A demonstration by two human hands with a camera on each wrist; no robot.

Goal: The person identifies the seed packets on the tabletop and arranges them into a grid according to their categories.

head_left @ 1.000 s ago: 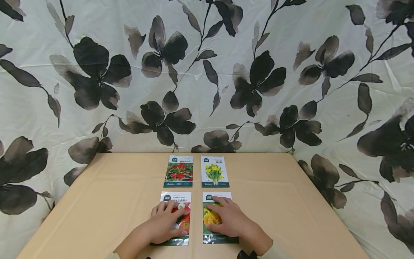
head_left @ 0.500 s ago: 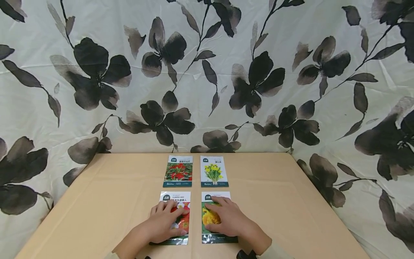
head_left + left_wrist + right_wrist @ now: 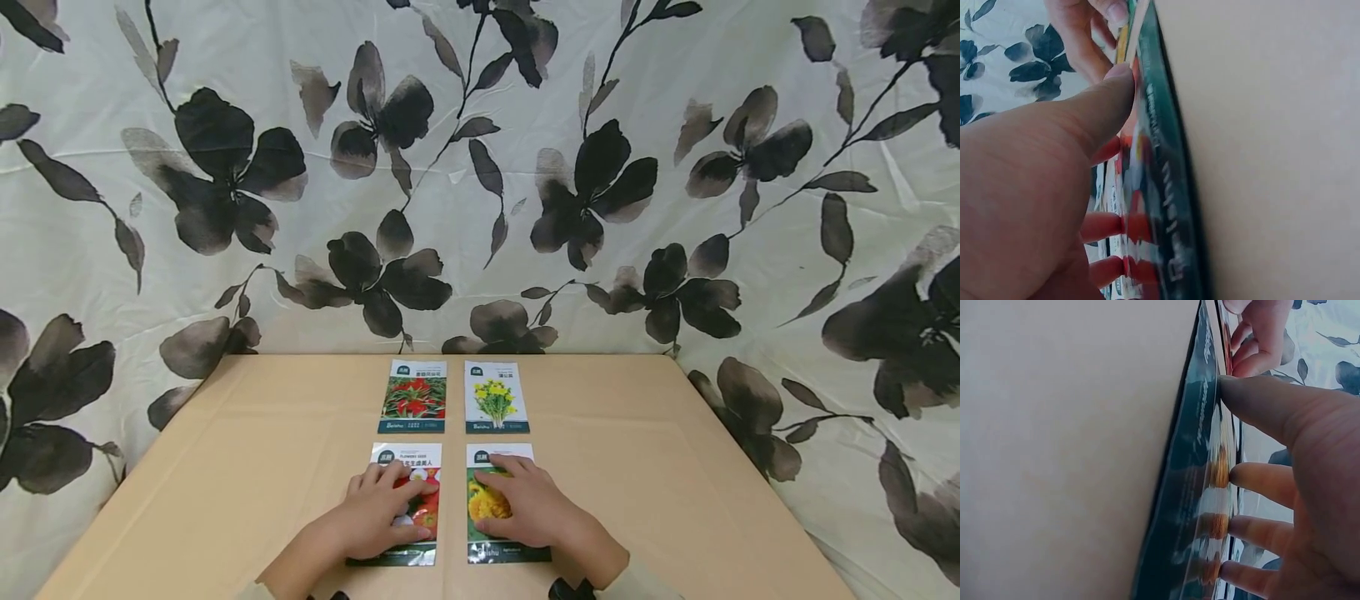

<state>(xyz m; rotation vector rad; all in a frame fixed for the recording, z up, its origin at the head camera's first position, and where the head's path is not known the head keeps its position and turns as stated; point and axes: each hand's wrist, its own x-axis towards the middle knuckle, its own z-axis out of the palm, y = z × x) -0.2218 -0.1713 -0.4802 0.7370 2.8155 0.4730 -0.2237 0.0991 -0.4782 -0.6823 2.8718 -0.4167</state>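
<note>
My left hand (image 3: 375, 515) rests on a flower seed packet (image 3: 417, 555) with red and white blooms, at the near left of the pair of rows. On the packet beside it, printed with a yellow flower (image 3: 487, 505), rests my right hand (image 3: 531, 502). Both hands touch with spread fingertips and thumb, covering parts of the prints. In the left wrist view, the left thumb (image 3: 1107, 103) and fingertips meet the glossy packet (image 3: 1163, 162). The right wrist view has the right fingertips (image 3: 1244, 475) likewise against the dark green-bottomed packet (image 3: 1179, 487). Both packets lie flat on the table.
Two more seed packets lie behind: one with red flowers (image 3: 414, 397) at left, one with yellow flowers (image 3: 497, 398) at right. They sit near the far edge of the light wooden table (image 3: 637, 450). A floral cloth (image 3: 480, 208) hangs behind the table.
The view shifts very slightly; both hands stay on the same packets, and the packets keep their places.
</note>
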